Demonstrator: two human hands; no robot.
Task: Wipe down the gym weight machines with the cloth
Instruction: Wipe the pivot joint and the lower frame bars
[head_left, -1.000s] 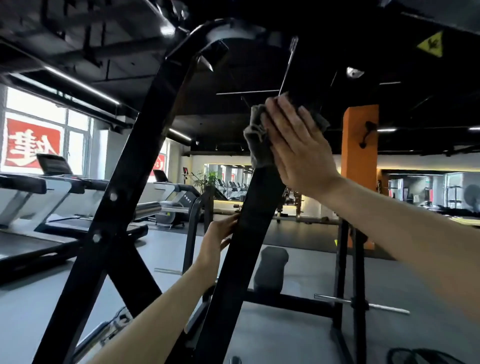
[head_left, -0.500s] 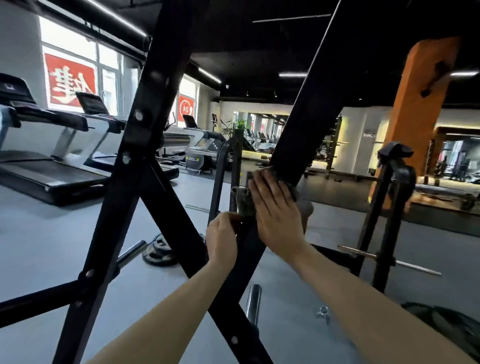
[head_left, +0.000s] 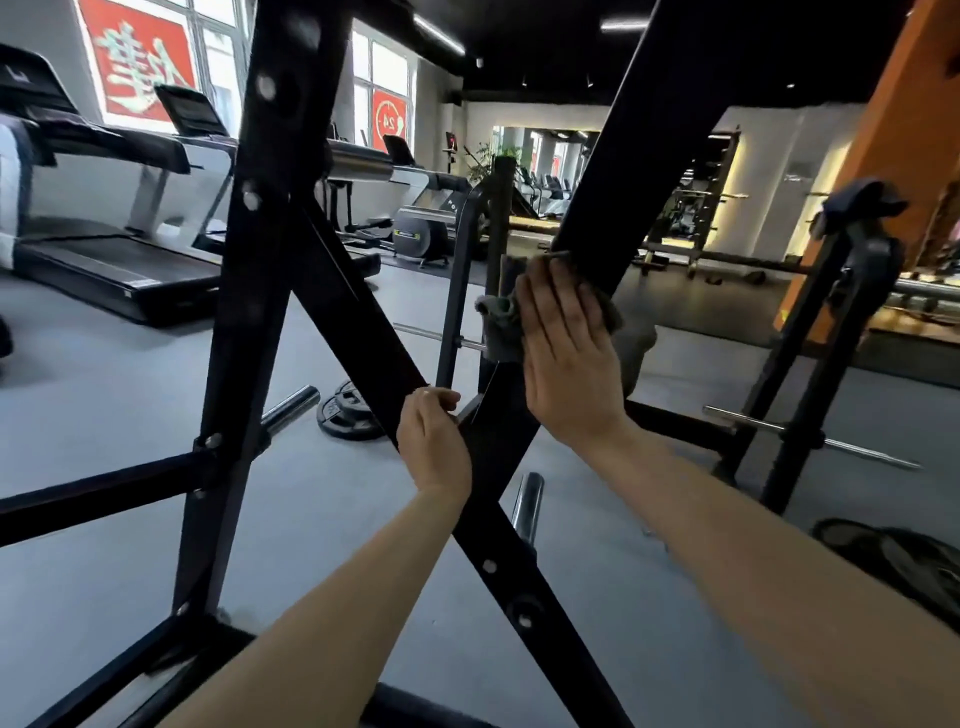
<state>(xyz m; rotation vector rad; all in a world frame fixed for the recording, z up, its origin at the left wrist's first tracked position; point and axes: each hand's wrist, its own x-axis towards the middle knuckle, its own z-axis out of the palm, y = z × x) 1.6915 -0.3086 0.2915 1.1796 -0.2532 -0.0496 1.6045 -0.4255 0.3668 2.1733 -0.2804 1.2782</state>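
View from a head-worn camera in a gym. The black steel bars of a weight machine (head_left: 249, 312) cross the middle of the frame. One wide beam (head_left: 649, 130) slopes down from the upper right to the centre. The right hand (head_left: 569, 358), at centre frame, lies flat with straight fingers and presses a grey cloth (head_left: 498, 325) against the beam. The cloth sits under the palm and fingers, bunching out past them at the left. The left hand (head_left: 434, 447), just below and left of the cloth and not touching it, curls its fingers round the edge of a diagonal brace (head_left: 358, 322). Weight plates (head_left: 345, 413) lie on the grey floor behind the brace. Treadmills (head_left: 119, 260) stand at upper left, and an orange pillar (head_left: 904, 130) at upper right.
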